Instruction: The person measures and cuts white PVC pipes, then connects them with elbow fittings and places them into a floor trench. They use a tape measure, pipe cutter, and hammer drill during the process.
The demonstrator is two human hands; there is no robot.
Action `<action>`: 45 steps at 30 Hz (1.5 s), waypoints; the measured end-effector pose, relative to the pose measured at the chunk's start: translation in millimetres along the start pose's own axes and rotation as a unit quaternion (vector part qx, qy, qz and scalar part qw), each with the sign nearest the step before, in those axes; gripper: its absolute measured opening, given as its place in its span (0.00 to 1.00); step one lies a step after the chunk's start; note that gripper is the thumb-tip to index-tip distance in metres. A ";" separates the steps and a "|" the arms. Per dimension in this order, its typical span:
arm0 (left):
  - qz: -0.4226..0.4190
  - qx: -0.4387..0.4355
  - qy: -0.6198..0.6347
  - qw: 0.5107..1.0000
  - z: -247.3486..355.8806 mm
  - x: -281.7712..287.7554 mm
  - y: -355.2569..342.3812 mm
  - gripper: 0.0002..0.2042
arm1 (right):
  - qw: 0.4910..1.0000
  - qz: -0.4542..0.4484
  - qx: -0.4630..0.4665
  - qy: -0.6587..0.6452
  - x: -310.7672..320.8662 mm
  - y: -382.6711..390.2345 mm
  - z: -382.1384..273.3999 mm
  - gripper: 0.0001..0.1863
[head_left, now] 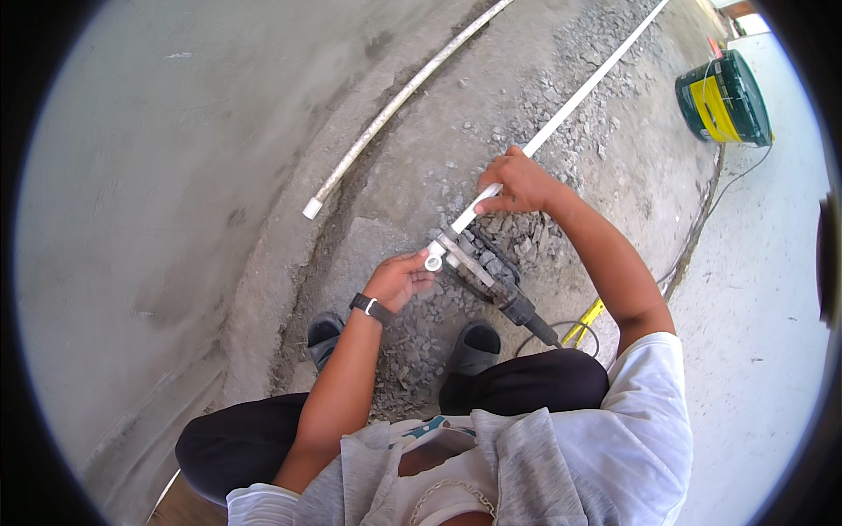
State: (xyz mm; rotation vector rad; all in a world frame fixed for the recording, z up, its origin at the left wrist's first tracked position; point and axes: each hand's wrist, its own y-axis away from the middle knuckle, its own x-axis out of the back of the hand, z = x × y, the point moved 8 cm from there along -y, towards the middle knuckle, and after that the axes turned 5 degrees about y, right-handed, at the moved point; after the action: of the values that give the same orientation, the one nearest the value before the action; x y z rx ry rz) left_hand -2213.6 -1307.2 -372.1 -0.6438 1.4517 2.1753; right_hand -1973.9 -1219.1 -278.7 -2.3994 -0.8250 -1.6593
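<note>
A long white plastic pipe (589, 86) runs from the far right down toward me. My right hand (519, 182) is closed around it, fingers wrapped over the top near its close end. At that end sits a white pipe fitting (433, 262) with a round opening turned up toward me. My left hand (399, 280) pinches this fitting between thumb and fingers. Whether the pipe is fully seated in the fitting, I cannot tell. Just under the pipe's near end, a dark corded power tool (517, 307) lies on the broken rubble.
Another white pipe (399, 105), with a capped or sleeved end, lies along a trench at left. A dark green bucket (741, 101) with a yellow band stands at far right. Loose rubble (561, 96) covers the ground. A yellow tool (583, 323) and cable lie by my right knee.
</note>
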 end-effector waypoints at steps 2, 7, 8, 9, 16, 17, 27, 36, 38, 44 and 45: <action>0.017 -0.011 0.034 0.999 -5.1 -0.7 0.3 0.15 | 1.000 0.005 0.009 -0.015 0.5 -0.6 -3.4 0.23; 0.084 -0.132 -0.093 0.983 0.9 2.1 6.9 0.15 | 1.000 0.005 0.016 -0.011 -0.2 -3.0 -8.2 0.24; 0.086 -0.167 -0.112 0.976 5.5 1.0 8.8 0.15 | 1.000 0.003 0.015 -0.005 -0.7 -3.3 -8.1 0.24; 0.091 -0.200 -0.144 0.965 8.6 -1.0 11.0 0.16 | 1.000 0.003 0.014 -0.002 -0.8 -3.4 -8.0 0.24; 0.159 -0.369 -0.303 0.864 20.8 -16.6 31.0 0.16 | 0.998 -0.054 -0.008 0.042 -11.8 -7.5 -2.4 0.29; 0.165 -0.388 -0.313 0.851 22.5 -19.3 34.3 0.16 | 0.997 -0.059 -0.013 0.038 -12.6 -8.9 -1.2 0.29; 0.167 -0.428 -0.422 0.781 34.5 -31.5 44.1 0.21 | 0.999 -0.021 -0.012 0.025 -3.1 -6.9 -3.7 0.26; -0.058 0.030 0.143 0.988 -25.5 -1.2 -4.9 0.17 | 0.999 0.035 -0.032 -0.007 -2.9 6.3 -1.9 0.28; -0.021 0.059 0.171 0.983 -30.1 -1.7 -7.1 0.16 | 0.998 0.039 -0.038 -0.020 -3.8 9.6 -0.8 0.27; 0.076 0.026 0.162 0.983 -21.7 -5.0 -2.4 0.17 | 0.996 0.073 -0.020 -0.048 1.1 12.3 -5.6 0.27; 0.074 0.023 0.160 0.984 -19.5 -5.8 -1.0 0.16 | 0.994 0.091 -0.009 -0.058 4.7 12.2 -7.7 0.27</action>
State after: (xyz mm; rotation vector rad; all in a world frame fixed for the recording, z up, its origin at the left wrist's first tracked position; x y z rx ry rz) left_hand -2205.8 -1325.6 -375.9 -0.9284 1.7576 2.2175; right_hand -1973.2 -1230.6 -268.8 -2.5181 -0.5868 -1.4780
